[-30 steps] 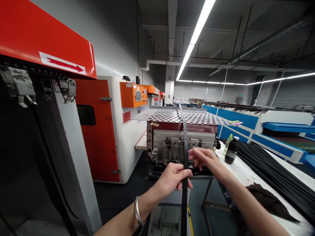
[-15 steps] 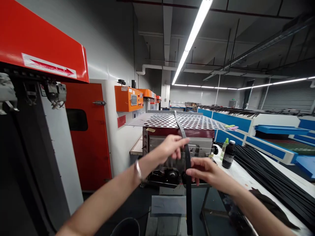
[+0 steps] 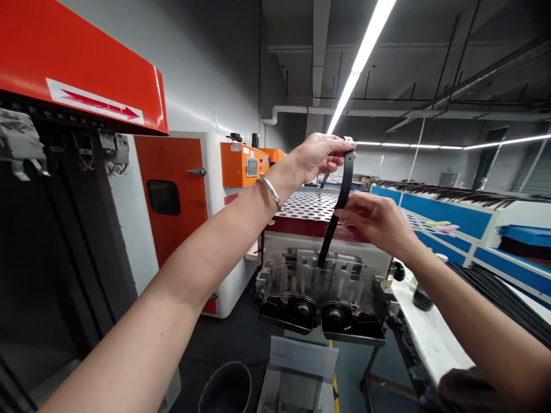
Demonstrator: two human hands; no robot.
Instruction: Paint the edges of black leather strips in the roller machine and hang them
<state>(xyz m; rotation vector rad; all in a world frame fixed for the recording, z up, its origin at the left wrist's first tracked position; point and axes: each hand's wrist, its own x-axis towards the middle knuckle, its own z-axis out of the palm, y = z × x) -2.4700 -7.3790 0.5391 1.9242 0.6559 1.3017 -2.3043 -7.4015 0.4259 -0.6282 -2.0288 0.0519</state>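
My left hand [image 3: 317, 155] is raised and pinches the top end of a long black strap [image 3: 338, 203]. My right hand [image 3: 375, 219] grips the same strap lower down, fingers closed round it. The strap runs down at a slant into the slot of a metal feeding fixture [image 3: 321, 269] on the front of a small machine [image 3: 322, 252] with a perforated metal top plate [image 3: 307, 205]. Two black rollers [image 3: 321, 312] sit under the fixture. A silver bangle is on my left wrist.
A tall red and white oven cabinet [image 3: 181, 195] with an orange control box [image 3: 243, 164] stands at the left. A white bench [image 3: 430, 338] at the right bears several black straps [image 3: 508, 304] and a dark bottle [image 3: 422, 295]. A dark bucket [image 3: 226, 387] sits on the floor below.
Both hands have risen. The left hand lifted the strap's upper end high, the right hand moved up beside it, and the strap's lower end now goes into the fixture instead of hanging down.
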